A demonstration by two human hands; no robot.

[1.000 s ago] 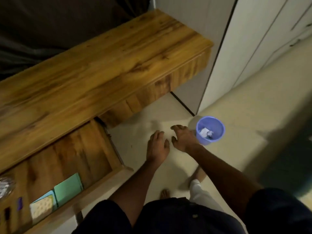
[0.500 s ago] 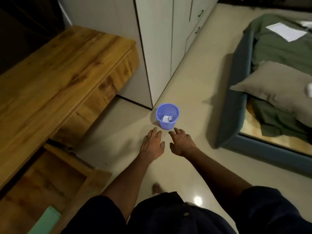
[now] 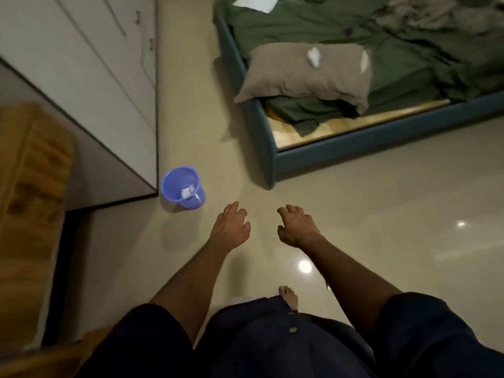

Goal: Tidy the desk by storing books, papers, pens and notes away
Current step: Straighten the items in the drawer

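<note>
Both hands empty, palms down over the floor, fingers loosely curled: left hand (image 3: 231, 227), right hand (image 3: 296, 226), wider apart than half a second back. View has swung right: desk (image 3: 30, 186) now at left edge, blue bin (image 3: 181, 186) left of the hands. Crumpled paper (image 3: 313, 58) lies on pillow (image 3: 286, 75). Farthest, white sheet (image 3: 256, 2) flat on bed (image 3: 354, 148), cropped at the top edge; visible part runs across the view, true long axis unclear.

Flat white paper sheet (image 3: 257, 1) at 12 o'clock, lying on green bedding (image 3: 300, 25). Small crumpled white paper (image 3: 313, 58) at 1 o'clock, resting on tan pillow (image 3: 286, 75). Brown wooden desk (image 3: 30, 186) at 9 o'clock, blurred.
</note>
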